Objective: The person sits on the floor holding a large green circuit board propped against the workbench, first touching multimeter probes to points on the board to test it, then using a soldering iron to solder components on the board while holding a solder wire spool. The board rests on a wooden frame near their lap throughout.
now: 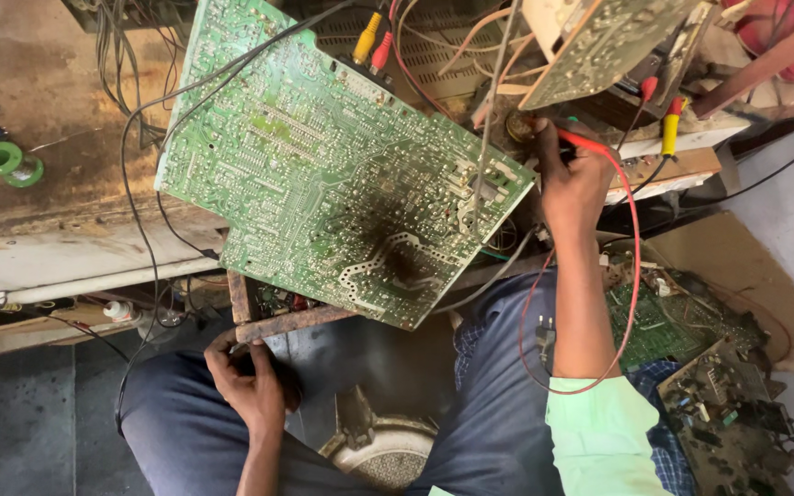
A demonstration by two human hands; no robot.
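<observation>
A large green circuit board (333, 174) lies solder side up, tilted across a worn bench, with a scorched dark patch near its lower middle. My right hand (573, 179) reaches past the board's right corner and grips a red test probe (590, 142) whose red lead loops down over my forearm. My left hand (250, 381) rests low on my left knee, fingers curled around a small dark object that I cannot identify. A rusty metal bar (291, 323) runs just under the board's lower edge.
A green spool of solder (9, 163) sits on the bench at left. Another board (599, 46) tilts at the top right among tangled wires and yellow and red plugs (374, 46). More boards (709, 386) lie at the right on cardboard. A round metal part (383, 455) sits between my knees.
</observation>
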